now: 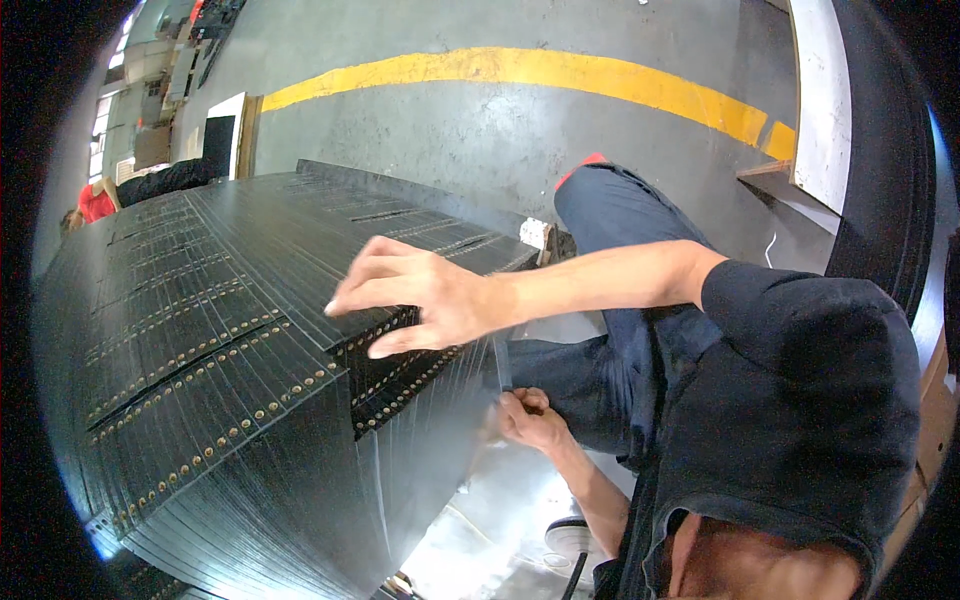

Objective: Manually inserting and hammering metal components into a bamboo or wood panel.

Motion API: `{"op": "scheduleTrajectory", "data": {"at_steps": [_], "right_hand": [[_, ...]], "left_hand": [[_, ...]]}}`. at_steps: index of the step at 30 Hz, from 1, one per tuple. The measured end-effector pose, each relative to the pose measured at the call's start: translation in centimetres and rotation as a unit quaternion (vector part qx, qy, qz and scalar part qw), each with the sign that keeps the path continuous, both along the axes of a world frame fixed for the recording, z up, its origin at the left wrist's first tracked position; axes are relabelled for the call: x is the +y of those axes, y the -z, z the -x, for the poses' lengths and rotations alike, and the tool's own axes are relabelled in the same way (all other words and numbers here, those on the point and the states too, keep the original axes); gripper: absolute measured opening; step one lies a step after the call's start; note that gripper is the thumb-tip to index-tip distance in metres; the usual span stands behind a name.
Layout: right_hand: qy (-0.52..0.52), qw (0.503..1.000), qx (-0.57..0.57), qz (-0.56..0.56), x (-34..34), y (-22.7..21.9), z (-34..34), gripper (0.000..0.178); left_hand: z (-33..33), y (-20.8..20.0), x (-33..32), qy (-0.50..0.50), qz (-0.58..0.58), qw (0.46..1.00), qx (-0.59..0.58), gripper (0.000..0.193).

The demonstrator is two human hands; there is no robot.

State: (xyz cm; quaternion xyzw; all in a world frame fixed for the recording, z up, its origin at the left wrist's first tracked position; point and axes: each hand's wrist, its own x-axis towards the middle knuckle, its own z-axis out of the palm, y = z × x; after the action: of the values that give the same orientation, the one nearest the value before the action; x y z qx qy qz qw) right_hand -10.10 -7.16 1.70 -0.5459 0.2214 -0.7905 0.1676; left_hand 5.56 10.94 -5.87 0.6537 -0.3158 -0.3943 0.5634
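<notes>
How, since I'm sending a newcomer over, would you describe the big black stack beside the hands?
Find the yellow floor stripe, then look lower left. There, by the outspread right hand, stands a large layered black stack. Rows of brass-coloured eyelets set it apart from the dark layers at the right edge.

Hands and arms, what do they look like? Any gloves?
No gloves: the right hand and left hand are bare. The right forearm is bare below a short black sleeve. The left forearm looks bare too.
</notes>
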Motion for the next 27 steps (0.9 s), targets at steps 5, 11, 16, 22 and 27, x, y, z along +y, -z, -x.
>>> {"op": "scheduleTrajectory", "data": {"at_steps": [5, 11, 16, 22, 27], "right_hand": [[-0.091, 0.996, -0.020, 0.011, -2.8, -2.1, -1.0, 0.039], [-0.297, 0.949, -0.075, -0.076, -2.6, -2.8, 0.1, 0.025], [-0.199, 0.955, -0.053, -0.215, -2.0, 0.3, 2.8, 0.027], [-0.341, 0.896, -0.107, -0.264, 3.3, -0.3, 3.5, 0.030], [-0.347, 0.895, -0.033, -0.279, 2.2, -2.9, 3.9, 0.034]], "left_hand": [[-0.1, 0.3, 0.5, 0.003, 0.010, 1.000, 0.009, 0.032], [0.0, 0.1, 0.5, 0.034, 0.025, 0.996, -0.075, 0.034], [0.9, -1.8, -0.7, 0.034, 0.011, 0.999, 0.033, 0.036], [5.7, -10.6, -6.6, 0.091, 0.203, 0.969, 0.111, 0.040], [6.5, -12.6, -10.6, 0.086, 0.217, 0.963, 0.131, 0.033]]}}
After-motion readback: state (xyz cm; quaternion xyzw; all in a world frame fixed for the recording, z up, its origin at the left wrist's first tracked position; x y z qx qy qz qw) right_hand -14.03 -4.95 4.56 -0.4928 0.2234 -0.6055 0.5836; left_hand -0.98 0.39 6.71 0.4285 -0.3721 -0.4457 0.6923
